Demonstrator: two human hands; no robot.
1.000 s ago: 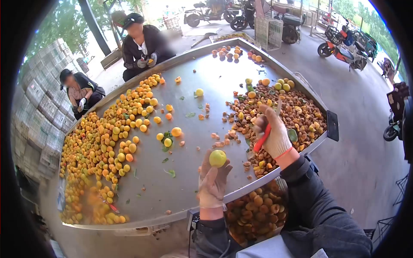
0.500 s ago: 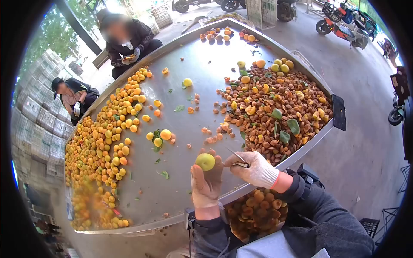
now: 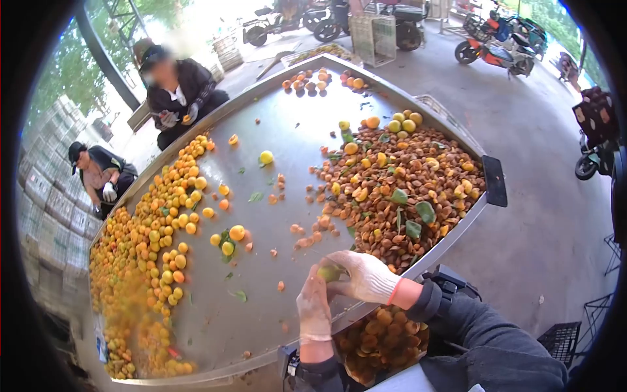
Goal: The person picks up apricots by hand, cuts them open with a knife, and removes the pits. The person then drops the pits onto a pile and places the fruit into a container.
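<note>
This is an open-sided fruit-processing shed. A broad metal counter [image 3: 215, 281] carries heaped yellow-orange fruit [image 3: 150, 242] and a pile of what look like pits [image 3: 405, 196]. Stacked crates [image 3: 49, 189] line one side; a person [image 3: 179, 85] works at the counter's far edge. Beyond the bare hard floor [image 3: 522, 228], parked scooters [image 3: 499, 55] and greenery [image 3: 62, 59] show.

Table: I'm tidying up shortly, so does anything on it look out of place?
Slightly: green leaves lie on the brown pits, and a round fruit sits there too, apart from the main fruit pile. A small red object, too blurred to identify, lies among that pile.
</note>
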